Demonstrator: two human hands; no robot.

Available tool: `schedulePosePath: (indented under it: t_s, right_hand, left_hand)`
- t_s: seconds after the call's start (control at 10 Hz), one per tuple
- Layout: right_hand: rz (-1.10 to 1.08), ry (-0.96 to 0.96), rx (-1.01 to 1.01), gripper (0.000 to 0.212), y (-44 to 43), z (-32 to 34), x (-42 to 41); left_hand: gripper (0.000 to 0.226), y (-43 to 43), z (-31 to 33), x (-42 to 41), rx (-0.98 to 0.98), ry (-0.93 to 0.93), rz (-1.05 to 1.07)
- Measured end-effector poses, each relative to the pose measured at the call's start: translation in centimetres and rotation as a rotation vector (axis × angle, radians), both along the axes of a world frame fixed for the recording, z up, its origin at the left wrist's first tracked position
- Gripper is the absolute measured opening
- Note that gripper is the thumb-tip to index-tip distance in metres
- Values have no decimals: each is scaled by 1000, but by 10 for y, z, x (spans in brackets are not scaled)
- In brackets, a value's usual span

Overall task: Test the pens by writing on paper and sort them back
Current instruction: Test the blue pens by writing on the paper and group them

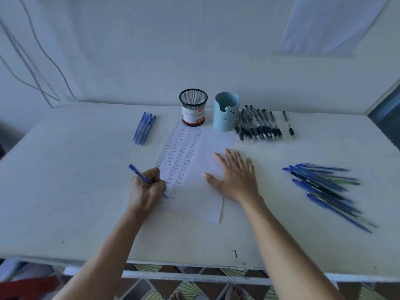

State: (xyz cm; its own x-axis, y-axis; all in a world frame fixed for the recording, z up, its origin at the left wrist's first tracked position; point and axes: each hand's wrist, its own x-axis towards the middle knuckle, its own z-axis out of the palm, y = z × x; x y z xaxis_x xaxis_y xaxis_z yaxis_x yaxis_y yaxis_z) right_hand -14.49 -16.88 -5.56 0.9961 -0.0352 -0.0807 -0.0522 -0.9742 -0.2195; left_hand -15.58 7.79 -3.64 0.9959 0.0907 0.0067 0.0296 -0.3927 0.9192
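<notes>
While the left hand (147,189) is curled tight round a blue pen (140,176), tip down on the paper (194,169) near its lower-left edge, the right hand (234,175) lies flat w/ fingers spread, palm pressing the sheet's right side & holding nothing. The paper sits mid-worktop (75,169), its left half filled w/ columns of the word "test". Behind it stand a black mesh cup (193,107) & a light-blue holder (226,111), side by side, neither showing pens from this angle. Just right of the holder lies a bunch of black pens (257,124), w/ two small black bits (289,124) apart from it. A few blue pens (144,128) lie left of the mesh cup. Far right, well apart from the paper, is a loose pile of mostly blue pens (326,191).
</notes>
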Motion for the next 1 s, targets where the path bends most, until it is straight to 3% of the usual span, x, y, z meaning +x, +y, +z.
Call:
schedulePosePath:
  t_s: [0.2, 1.0]
  right_hand:
    - [8, 15, 0, 81, 0, 0, 0]
    - [9, 20, -4, 81, 0, 1, -1]
  left_hand:
    - [25, -2, -1, 0, 95, -22, -40]
    - [30, -3, -4, -1, 68, -48, -94]
